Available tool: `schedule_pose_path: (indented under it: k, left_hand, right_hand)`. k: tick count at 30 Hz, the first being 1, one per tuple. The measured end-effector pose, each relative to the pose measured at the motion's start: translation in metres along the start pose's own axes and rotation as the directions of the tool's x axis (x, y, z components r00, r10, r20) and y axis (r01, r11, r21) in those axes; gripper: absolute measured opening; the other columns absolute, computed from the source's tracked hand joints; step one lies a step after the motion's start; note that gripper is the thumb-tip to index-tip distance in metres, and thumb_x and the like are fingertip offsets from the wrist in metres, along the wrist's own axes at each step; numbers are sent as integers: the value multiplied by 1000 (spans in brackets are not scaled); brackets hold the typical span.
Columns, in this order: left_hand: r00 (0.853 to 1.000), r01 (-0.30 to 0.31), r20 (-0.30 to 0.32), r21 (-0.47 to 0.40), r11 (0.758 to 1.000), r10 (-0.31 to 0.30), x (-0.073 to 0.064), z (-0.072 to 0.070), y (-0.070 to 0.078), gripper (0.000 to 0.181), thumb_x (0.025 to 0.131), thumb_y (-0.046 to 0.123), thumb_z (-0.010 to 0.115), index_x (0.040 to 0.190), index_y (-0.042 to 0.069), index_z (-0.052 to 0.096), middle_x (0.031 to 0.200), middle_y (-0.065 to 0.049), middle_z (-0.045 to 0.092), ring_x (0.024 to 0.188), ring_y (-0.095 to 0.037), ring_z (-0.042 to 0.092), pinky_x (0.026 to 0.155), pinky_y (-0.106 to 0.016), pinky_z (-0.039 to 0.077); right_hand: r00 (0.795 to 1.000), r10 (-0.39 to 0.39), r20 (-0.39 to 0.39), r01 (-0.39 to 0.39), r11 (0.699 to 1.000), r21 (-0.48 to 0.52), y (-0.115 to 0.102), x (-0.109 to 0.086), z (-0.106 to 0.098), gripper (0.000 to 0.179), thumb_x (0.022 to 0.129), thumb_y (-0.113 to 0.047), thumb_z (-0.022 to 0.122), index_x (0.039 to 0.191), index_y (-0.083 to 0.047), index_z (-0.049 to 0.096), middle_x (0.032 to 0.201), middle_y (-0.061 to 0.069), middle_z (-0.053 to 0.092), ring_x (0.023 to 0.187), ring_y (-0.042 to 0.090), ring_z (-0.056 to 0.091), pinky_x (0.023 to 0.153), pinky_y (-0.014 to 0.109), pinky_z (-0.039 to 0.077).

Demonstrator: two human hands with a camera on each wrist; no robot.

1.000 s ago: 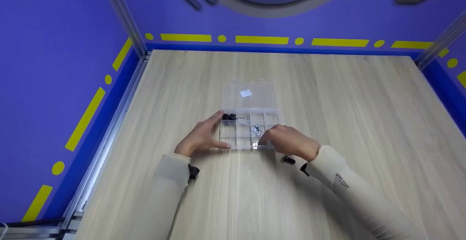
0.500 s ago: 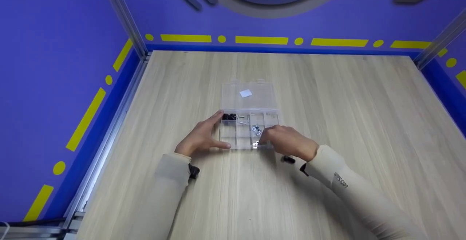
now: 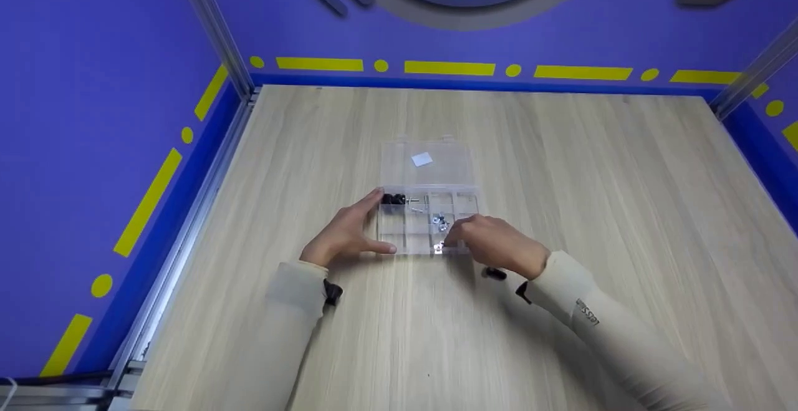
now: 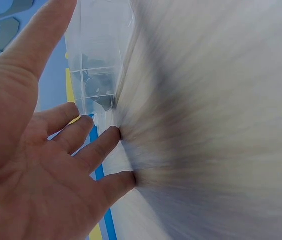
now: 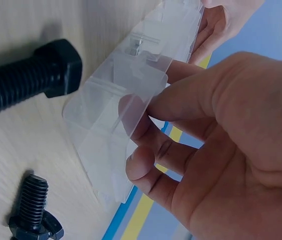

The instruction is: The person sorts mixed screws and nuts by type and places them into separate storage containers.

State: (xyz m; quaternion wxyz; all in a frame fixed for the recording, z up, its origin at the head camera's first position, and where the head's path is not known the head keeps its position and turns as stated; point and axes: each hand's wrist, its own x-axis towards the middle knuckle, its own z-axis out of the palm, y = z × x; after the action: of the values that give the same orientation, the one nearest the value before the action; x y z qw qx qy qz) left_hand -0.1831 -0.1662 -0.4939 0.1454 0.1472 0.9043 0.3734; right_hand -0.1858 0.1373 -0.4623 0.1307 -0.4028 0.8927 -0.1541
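Note:
A clear divided plastic box lies with its lid folded back. My left hand spans its left side, thumb at the front edge and fingertips toward the back corner. In the left wrist view those fingers are spread and grip nothing. My right hand dips its fingers into the front right part of the box. Seen in the right wrist view, the thumb is at the wall and other fingers are bent; I cannot tell what they hold. Small metal nuts sit beside the fingertips.
Black parts fill the back left compartment, beside silver screws. Under my right wrist lies a black bolt. The right wrist view shows a large hex bolt and another bolt on the table. Blue walls surround the table.

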Motion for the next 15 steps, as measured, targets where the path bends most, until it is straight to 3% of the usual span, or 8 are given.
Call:
schedule_pose_path:
  k: [15]
  left_hand:
    - [1000, 22, -7, -3, 1000, -22, 1, 1, 0, 121, 73, 38, 94, 165, 12, 20, 172, -3, 15, 157, -22, 15, 128, -37, 15]
  right_hand:
    - [1000, -17, -25, 16, 999, -35, 0, -1, 3, 58, 83, 27, 51, 116, -11, 79, 118, 4, 76, 113, 24, 70, 90, 40, 61]
